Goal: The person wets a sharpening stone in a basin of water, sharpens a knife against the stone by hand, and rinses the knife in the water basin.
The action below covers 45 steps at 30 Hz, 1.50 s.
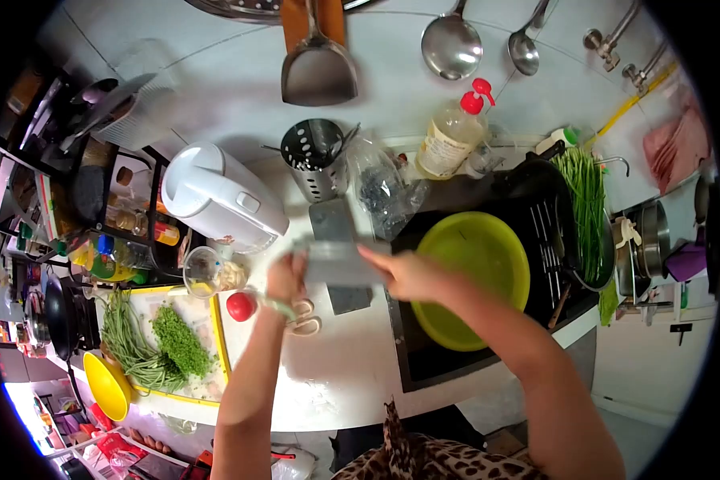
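A flat grey blade (340, 264), blurred by motion, lies across a long dark grey stone (350, 299) on the white counter. At the blade's left end my left hand (286, 276) is closed round what looks like its handle. My right hand (404, 274) touches the blade's right end, its fingers partly blurred. Just below my left hand are the pale handles of scissors (306, 324), and a red tomato (242, 306) sits to the left.
A white kettle (224, 200) and a perforated utensil holder (316, 160) stand behind. A green basin (474, 280) sits in the dark sink at right. Long beans and chopped greens lie on a yellow-edged board (204, 384) at left. A pump bottle (450, 144) stands behind the sink.
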{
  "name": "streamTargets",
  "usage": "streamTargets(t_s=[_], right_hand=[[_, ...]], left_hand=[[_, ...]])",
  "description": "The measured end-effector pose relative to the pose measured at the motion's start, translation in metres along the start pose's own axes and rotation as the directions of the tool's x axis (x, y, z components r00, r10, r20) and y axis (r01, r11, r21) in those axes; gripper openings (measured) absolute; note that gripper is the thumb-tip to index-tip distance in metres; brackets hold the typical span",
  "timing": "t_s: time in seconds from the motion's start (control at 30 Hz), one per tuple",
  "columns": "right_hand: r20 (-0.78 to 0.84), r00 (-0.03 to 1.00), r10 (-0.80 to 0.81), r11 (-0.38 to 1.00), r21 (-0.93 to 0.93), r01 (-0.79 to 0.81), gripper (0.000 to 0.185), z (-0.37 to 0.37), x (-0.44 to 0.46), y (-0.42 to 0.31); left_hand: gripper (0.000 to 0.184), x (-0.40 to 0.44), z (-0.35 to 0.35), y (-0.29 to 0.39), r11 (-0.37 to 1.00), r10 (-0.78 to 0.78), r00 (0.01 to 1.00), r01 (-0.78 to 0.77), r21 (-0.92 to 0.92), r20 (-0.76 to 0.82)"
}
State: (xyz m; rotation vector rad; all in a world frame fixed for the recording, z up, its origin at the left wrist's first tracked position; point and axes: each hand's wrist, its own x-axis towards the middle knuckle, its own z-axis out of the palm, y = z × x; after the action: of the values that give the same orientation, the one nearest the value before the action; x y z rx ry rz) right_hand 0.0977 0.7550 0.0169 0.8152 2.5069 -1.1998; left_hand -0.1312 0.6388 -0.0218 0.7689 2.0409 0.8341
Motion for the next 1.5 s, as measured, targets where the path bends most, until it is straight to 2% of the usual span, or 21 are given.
streamTargets(t_s=[0.07,0.1,0.17,0.2,0.27,0.3,0.43,0.5,0.53,0.6,0.63,0.7,0.77,0.83,1.0,1.1,1.17,1.23,1.3,1.43,1.5], right_hand=[[0.151,0.982,0.113,0.991,0.049,-0.122,0.08,0.022,-0.049,-0.003],[0.159,0.984,0.081,0.997,0.004,-0.083,0.08,0.044,-0.068,0.007],[0.049,0.999,-0.013,0.996,-0.083,0.017,0.08,0.054,-0.078,0.009],[0.094,0.993,0.072,0.997,-0.006,-0.072,0.08,0.043,-0.063,0.008],[0.082,0.992,0.094,0.995,0.026,-0.097,0.08,0.005,-0.008,0.005],[-0.085,0.995,-0.051,0.998,-0.037,0.048,0.075,-0.001,0.011,0.01],[0.041,0.999,-0.013,0.998,0.066,0.01,0.077,0.02,-0.019,0.016],[0.134,0.99,0.04,0.999,-0.003,-0.04,0.079,0.043,-0.071,0.008],[0.143,0.989,0.039,0.999,0.0,-0.039,0.079,0.04,-0.073,0.003],[0.178,0.975,0.133,0.991,-0.025,-0.131,0.079,0.036,-0.071,-0.003],[0.062,0.997,0.045,0.989,0.135,-0.053,0.078,0.032,-0.052,0.004],[-0.011,0.997,0.079,0.997,-0.013,-0.079,0.074,0.008,-0.008,-0.002],[-0.046,0.999,0.027,1.0,0.011,-0.026,0.073,-0.001,0.014,0.0],[0.0,1.0,0.03,0.997,-0.071,-0.03,0.072,-0.002,0.006,-0.006],[0.171,0.985,-0.017,0.985,0.172,-0.013,0.076,0.017,-0.06,-0.014],[-0.001,0.995,-0.098,0.885,0.457,0.087,0.056,0.026,-0.097,0.02],[-0.347,0.936,0.057,0.756,0.628,0.186,0.038,0.061,-0.094,0.094],[-0.233,0.82,0.523,0.657,0.722,-0.214,0.028,0.082,-0.096,0.163],[-0.209,0.699,0.684,0.587,0.726,-0.358,0.027,0.121,-0.087,0.234],[-0.238,0.649,0.723,0.661,0.512,-0.548,0.024,0.129,-0.083,0.222],[0.05,0.66,0.749,0.369,0.797,-0.479,0.023,0.125,-0.08,0.21]], left_hand=[[0.025,-0.058,0.024,-0.016,0.978,-0.027,0.999,0.02,-0.21,-0.03],[0.026,-0.078,0.036,-0.045,0.997,0.078,0.997,-0.078,-0.028,-0.019],[0.03,-0.092,0.048,-0.037,0.98,0.077,0.988,-0.099,-0.17,-0.132],[0.027,-0.067,0.043,-0.044,0.947,0.297,0.938,-0.314,-0.073,-0.179],[0.03,-0.01,0.015,-0.014,0.953,0.293,0.946,-0.301,-0.04,-0.137],[0.033,0.006,0.002,0.009,0.994,0.051,0.998,-0.054,-0.094,-0.039],[0.034,-0.03,0.011,-0.006,0.99,0.008,0.997,0.002,-0.142,0.071],[0.028,-0.079,0.038,-0.036,0.997,-0.03,0.999,0.031,-0.074,0.015],[0.028,-0.1,0.041,-0.021,0.982,-0.028,0.999,0.032,-0.188,0.026],[0.031,-0.07,0.034,-0.029,0.984,-0.064,0.997,0.07,-0.165,0.038],[0.035,-0.05,0.027,-0.026,0.986,-0.084,0.995,0.091,-0.143,0.054],[0.031,-0.012,0.012,0.0,0.939,0.021,1.0,-0.027,-0.344,-0.022],[0.028,0.012,-0.004,0.009,0.974,0.01,0.998,-0.022,-0.224,-0.058],[0.03,0.001,-0.006,0.006,0.952,-0.115,0.993,0.109,-0.287,-0.005],[0.024,-0.062,0.005,0.0,0.878,-0.167,0.979,0.202,-0.434,0.119],[0.021,-0.081,0.004,0.0,0.792,-0.104,0.982,0.176,-0.585,0.155],[0.021,-0.091,-0.001,0.001,0.833,-0.12,0.99,0.14,-0.535,0.072],[0.022,-0.097,-0.007,-0.002,0.834,-0.136,0.988,0.155,-0.529,0.076],[0.022,-0.099,-0.012,-0.006,0.822,-0.096,0.993,0.121,-0.556,0.074],[0.022,-0.108,-0.017,-0.004,0.82,-0.083,0.994,0.108,-0.562,0.07],[0.022,-0.114,-0.02,0.002,0.818,-0.106,0.992,0.125,-0.562,0.066]])
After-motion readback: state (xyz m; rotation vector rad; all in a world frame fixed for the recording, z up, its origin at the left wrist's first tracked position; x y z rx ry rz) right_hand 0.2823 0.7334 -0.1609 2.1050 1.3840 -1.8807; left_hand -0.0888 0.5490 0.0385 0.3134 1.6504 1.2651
